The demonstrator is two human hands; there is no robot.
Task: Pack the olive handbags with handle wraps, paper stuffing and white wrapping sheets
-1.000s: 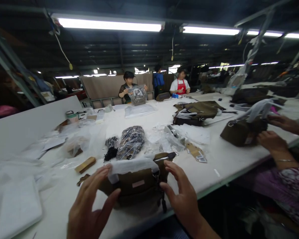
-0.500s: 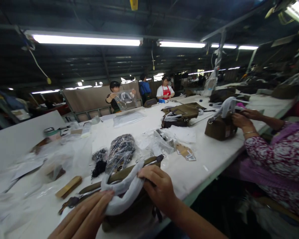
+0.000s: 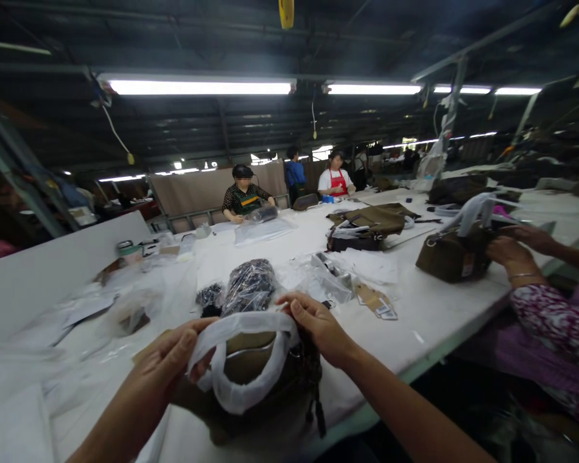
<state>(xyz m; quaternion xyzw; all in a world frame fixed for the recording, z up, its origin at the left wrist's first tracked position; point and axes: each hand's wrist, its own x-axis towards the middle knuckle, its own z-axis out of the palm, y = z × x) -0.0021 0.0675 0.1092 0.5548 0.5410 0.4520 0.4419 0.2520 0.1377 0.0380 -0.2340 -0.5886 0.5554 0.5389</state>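
An olive handbag (image 3: 251, 411) sits upright at the near edge of the table. Its two handles (image 3: 248, 395) are wrapped in white padding. My left hand (image 3: 176, 350) grips the left side of the far handle, fingers partly hidden behind the wrap. On the other side, my right hand (image 3: 316, 325) pinches the same handle near its right end, thumb and fingers closed on it. The near handle hangs forward over the bag's front. A dark tassel (image 3: 318, 408) dangles at the bag's right side.
Beyond the bag lie a plastic-wrapped dark bundle (image 3: 249, 283), tan tags (image 3: 376, 301) and crumpled clear plastic (image 3: 135, 312). To the right, a co-worker's hands (image 3: 514, 254) handle another olive bag (image 3: 456, 254). More olive bags (image 3: 371, 225) lie farther back, where other people work.
The far handle has been raised, and both my hands have moved up with it. The bag's zipped top shows more. Across the table, a co-worker has lowered a clear plastic bag.
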